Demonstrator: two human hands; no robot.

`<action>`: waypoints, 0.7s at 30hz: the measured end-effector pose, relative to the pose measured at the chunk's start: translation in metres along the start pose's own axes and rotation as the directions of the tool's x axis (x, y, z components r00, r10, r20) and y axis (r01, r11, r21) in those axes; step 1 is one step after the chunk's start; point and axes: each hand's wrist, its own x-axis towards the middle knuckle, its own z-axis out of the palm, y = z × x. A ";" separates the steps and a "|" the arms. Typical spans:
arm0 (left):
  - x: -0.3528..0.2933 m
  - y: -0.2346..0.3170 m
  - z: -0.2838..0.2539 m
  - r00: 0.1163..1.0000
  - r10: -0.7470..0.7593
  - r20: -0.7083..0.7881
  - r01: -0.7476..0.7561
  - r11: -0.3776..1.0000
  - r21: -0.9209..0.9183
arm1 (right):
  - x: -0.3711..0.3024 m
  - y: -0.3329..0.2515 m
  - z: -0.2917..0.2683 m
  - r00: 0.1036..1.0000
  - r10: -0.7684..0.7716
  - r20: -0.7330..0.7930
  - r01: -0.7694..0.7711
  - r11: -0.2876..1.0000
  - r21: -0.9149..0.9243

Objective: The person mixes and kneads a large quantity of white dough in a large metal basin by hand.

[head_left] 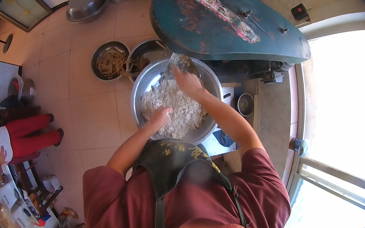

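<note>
— Nearest item?

— A dark apron (174,160) over a maroon shirt (121,208), both forearms reaching forward from it.

— Left hand?

— The left hand (161,116) is loosely curled, fingers pressed down into the crumbly white dough (172,108). It grips nothing distinct.

— Right hand?

— The right hand (186,82) is open, fingers spread flat on the dough's far side, just ahead of and right of the left.

— Where does the dough lie?

— Under both hands, in a large metal basin (141,89).

— Surroundings?

— Beyond the right hand, a worn teal machine cover (225,17). Ahead-left of the left hand, a smaller bowl of pale strips (110,61). Far left, another person in red trousers (28,135).
</note>
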 end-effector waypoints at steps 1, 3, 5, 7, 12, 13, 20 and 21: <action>0.003 0.004 0.003 1.000 0.019 0.017 -0.019 1.000 -0.012 | 0.022 0.013 0.005 0.998 0.062 -0.014 -0.062 0.998 0.004; 0.006 0.008 0.000 1.000 -0.010 0.018 0.009 1.000 0.026 | 0.032 0.012 0.004 0.993 0.106 -0.054 -0.105 0.994 0.020; -0.001 0.009 -0.007 0.999 -0.053 0.004 0.053 0.998 0.036 | 0.021 0.011 -0.008 0.989 0.091 -0.120 -0.088 0.996 0.030; -0.003 0.013 -0.015 0.996 -0.085 -0.031 0.086 0.996 0.011 | -0.007 0.016 -0.019 0.994 0.046 -0.095 -0.045 0.999 0.010; 0.002 0.015 0.001 0.999 -0.040 0.023 0.039 0.999 0.030 | 0.023 0.046 0.000 0.988 0.143 -0.065 -0.140 0.989 0.035; 0.006 0.019 0.006 0.997 -0.051 0.051 0.049 0.998 0.039 | 0.033 0.056 0.009 0.987 0.128 -0.092 -0.122 0.991 0.061; 0.029 0.065 -0.032 0.997 0.054 -0.059 -0.048 0.993 0.112 | 0.000 0.022 -0.008 1.000 0.004 0.019 -0.005 0.999 0.038; 0.040 0.080 -0.039 0.996 0.042 -0.074 -0.034 0.993 0.110 | 0.011 0.037 0.008 0.999 0.001 -0.033 0.000 0.999 0.042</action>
